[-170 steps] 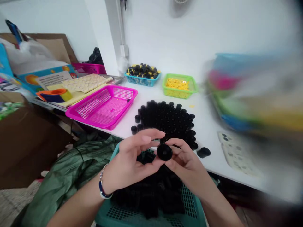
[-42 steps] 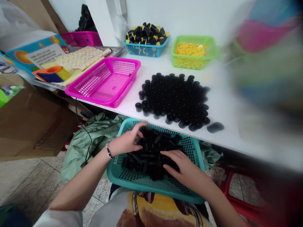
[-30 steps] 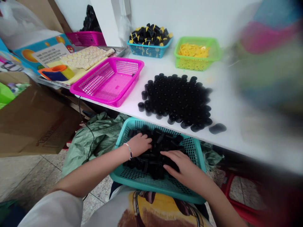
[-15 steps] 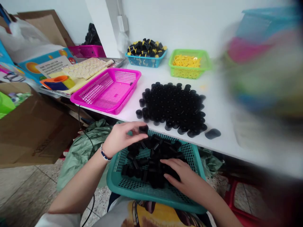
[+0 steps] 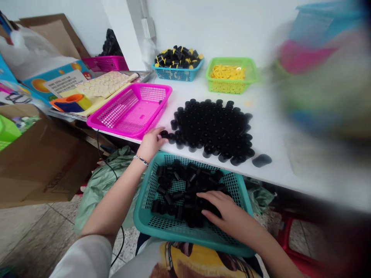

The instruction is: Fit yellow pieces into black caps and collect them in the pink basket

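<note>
Reaching past the edge of the white table, what does the left hand touch?

Its fingertips touch one black plastic cylinder, just beside the upright black cylinders on the table. I cannot tell if they pinch it.

And further right?

Inside the teal plastic mesh basket, the right hand lies open, not clenched, on top of the loose black cylinders.
</note>
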A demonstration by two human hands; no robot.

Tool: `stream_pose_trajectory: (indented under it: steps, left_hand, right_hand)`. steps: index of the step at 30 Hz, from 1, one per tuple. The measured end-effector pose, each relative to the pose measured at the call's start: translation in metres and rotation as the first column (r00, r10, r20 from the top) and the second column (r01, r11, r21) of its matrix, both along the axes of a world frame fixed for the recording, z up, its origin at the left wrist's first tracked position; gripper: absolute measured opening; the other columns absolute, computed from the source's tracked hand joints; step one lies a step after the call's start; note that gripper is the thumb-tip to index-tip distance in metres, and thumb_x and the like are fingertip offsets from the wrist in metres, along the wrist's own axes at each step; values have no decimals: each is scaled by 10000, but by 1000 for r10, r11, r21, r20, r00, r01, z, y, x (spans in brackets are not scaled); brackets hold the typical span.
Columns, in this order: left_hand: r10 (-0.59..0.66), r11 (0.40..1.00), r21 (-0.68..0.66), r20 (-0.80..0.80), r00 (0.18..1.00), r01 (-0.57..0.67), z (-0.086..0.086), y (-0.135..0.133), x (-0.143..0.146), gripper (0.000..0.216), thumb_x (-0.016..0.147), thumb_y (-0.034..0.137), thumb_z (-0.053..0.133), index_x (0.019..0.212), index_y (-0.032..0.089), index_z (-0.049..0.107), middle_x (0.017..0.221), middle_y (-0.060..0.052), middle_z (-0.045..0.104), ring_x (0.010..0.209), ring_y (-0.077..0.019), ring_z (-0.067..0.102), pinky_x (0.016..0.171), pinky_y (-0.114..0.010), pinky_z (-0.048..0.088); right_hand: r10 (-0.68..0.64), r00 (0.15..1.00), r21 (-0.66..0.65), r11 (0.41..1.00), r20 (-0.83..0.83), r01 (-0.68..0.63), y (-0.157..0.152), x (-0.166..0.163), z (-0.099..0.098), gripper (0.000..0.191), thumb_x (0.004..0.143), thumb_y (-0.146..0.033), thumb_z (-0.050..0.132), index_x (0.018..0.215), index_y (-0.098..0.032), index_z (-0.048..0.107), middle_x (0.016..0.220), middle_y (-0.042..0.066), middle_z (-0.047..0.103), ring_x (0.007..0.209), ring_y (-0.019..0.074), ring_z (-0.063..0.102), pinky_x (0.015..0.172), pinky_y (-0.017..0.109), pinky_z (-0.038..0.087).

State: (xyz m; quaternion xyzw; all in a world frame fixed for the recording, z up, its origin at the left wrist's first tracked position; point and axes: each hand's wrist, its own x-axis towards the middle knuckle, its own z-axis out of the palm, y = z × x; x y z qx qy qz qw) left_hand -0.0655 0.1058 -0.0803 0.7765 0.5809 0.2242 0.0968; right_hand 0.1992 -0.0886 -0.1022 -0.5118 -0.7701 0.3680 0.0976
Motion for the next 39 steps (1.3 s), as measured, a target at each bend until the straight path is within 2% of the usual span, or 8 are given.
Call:
stream_pose_trajectory:
  steps: [4,7,9,11,14,20,31,39]
  left_hand:
    - [-18,998,-58,-72,997,14,25,-12,3,740,750,261,657,1379,163,280,1127,-115,569,800,-152,597,824,-308,458]
    - [-101,988,-138,-212,972,72,55,-53,6,433,846,383,529,1224,179,471,902,-58,626,760,-176,602,777,-327,458]
    - [-339,908,-322,-193,921,267,59,-84,16,342,874,465,448,1086,215,546,788,-16,627,692,-162,602,706,-295,464]
    - [-547,774,-471,-158,822,424,43,-109,33,316,869,485,441,1026,237,560,807,-13,634,717,-175,612,676,-288,467]
    - [-576,762,-522,-278,769,383,-6,-127,58,425,769,472,595,1067,179,523,957,-101,625,867,-277,614,681,-344,482]
    - [-598,699,-603,-195,778,386,-59,-114,71,567,791,384,599,1258,164,364,919,-117,658,806,-260,648,649,-311,479]
    - [-561,683,-612,-92,823,398,-6,-73,19,417,867,426,454,1221,208,425,717,-13,637,594,-158,588,557,-224,396]
    - [-561,598,-697,-11,827,397,-4,-71,13,368,882,432,402,1131,191,526,580,16,596,554,-142,582,550,-211,388]
  right_hand:
    - [-20,1000,-8,1000,-7,20,0,8,-1,392,867,-373,476,1252,-303,489,1242,42,530,1166,212,459,997,401,380]
    - [-85,996,18,996,16,85,-1,19,-5,394,867,-398,464,1237,-266,501,1249,63,516,1174,214,454,1012,402,379]
    - [-138,990,49,989,40,136,-2,25,-10,413,875,-386,439,1252,-228,489,1257,90,505,1178,222,453,1022,410,375]
    - [-170,984,84,983,56,165,-2,29,-15,432,876,-336,414,1285,-206,461,1277,108,486,1190,229,445,1027,421,374]
    - [-155,986,140,980,70,144,-1,26,-19,491,852,-237,392,1343,-234,400,1339,99,423,1245,234,387,1036,441,358]
    - [-30,982,173,985,185,-2,4,0,-19,534,836,-304,456,1361,-332,358,1424,50,343,1300,268,294,1035,507,297]
    - [-20,995,157,988,102,4,12,23,-28,396,757,-187,509,1148,-235,554,1282,90,480,1247,252,389,1022,452,361]
    - [-77,996,200,978,54,65,13,33,-39,377,775,-178,473,1141,-212,559,1246,99,530,1262,248,384,1035,474,357]
